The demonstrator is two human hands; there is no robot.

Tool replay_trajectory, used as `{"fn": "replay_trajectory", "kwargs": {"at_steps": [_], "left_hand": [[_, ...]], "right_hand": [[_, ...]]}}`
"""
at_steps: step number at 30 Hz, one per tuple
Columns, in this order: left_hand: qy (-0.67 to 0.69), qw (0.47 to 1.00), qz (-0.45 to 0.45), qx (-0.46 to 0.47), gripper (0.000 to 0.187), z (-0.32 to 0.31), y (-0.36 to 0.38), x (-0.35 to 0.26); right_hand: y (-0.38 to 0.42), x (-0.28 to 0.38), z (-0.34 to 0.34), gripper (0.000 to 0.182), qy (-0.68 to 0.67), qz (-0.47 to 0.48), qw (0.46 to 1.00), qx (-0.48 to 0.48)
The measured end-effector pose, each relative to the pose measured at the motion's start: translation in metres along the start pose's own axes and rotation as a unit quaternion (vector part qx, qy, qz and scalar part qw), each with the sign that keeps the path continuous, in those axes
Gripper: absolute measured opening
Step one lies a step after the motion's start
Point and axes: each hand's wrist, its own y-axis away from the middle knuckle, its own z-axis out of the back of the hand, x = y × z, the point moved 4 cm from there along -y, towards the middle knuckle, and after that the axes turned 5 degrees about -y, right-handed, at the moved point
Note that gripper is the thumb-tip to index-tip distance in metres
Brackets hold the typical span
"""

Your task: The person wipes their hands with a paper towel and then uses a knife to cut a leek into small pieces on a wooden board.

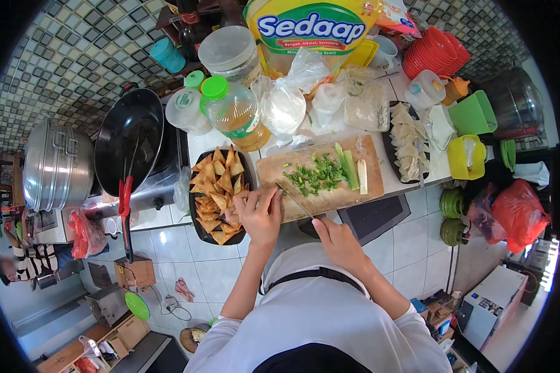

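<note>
My right hand (341, 244) is closed round the handle of a knife (298, 204), its thin blade angled up and left over the front of a wooden cutting board (270, 168). At the board's left edge my left hand (259, 214) has its fingers curled together close to the blade's tip; whether they pinch anything is hidden. Chopped green onion (314, 176) lies heaped mid-board. To its right are uncut green stalks (348, 168) and a pale white stalk (362, 177). Beside my left hand sits a black tray (247, 174) of fried, golden triangular pastries (216, 186).
Behind the board stand a green-capped oil bottle (233, 118), plastic tubs and a large Sedaap pack (311, 31). Right of it is a black tray of pale folded wrappers (407, 143). A black wok (129, 140) and steamer (56, 165) stand left. Another person (34, 261) is far left.
</note>
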Motion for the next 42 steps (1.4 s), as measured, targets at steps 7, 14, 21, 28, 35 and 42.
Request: {"fn": "replay_trajectory", "kwargs": {"at_steps": [7,14,21,28,35,42], "left_hand": [[-0.078,0.997,-0.014,0.015,0.01,0.003,0.001,-0.005],[-0.046,0.999,-0.006,0.008,0.008,-0.001,0.005,0.0],[-0.081,0.996,-0.031,0.005,0.009,0.001,0.004,-0.004],[-0.05,0.997,-0.063,0.02,0.013,-0.007,-0.003,-0.015],[-0.019,0.998,-0.058,0.017,0.012,-0.006,-0.005,-0.02],[-0.013,0.998,-0.065,-0.002,0.016,-0.001,-0.005,-0.018]], "right_hand": [[0.001,0.001,0.002,0.041,0.004,0.001,1.0,0.011],[-0.009,0.013,-0.003,0.039,0.101,-0.043,0.994,0.016],[-0.005,-0.004,0.019,0.037,0.049,0.048,0.997,-0.045],[0.004,0.003,0.019,0.034,-0.009,0.012,1.0,-0.005],[0.01,-0.004,0.008,0.036,-0.056,0.002,0.998,-0.008],[0.008,-0.01,0.004,0.039,-0.017,0.011,1.0,-0.021]]}}
